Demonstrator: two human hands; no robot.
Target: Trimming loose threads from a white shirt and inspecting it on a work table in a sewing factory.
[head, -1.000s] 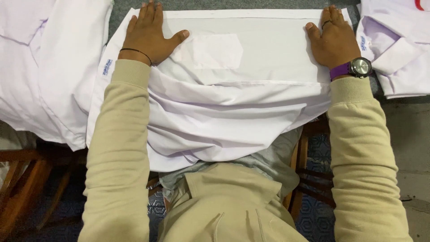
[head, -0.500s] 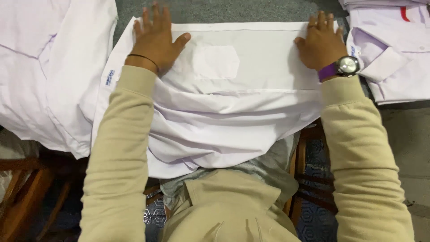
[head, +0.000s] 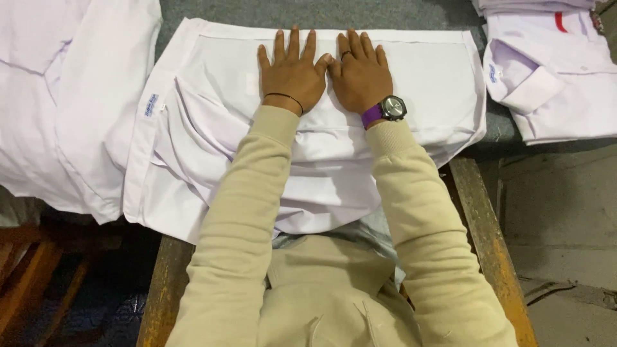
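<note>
From our head view, a small blue label (head: 152, 105) sits on the white shirt (head: 411, 77), spread on the grey table (head: 360, 13). Our left hand (head: 292, 72) and right hand (head: 361, 76) press flat mid-shirt, fingers spread, thumbs touching; earlier they lay at its far edges.

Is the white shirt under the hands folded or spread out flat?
Partly folded: the white shirt forms a neat rectangle on the table, sides tucked in, while its lower part hangs rumpled over the edge. Left hand and right hand press it flat.
</note>
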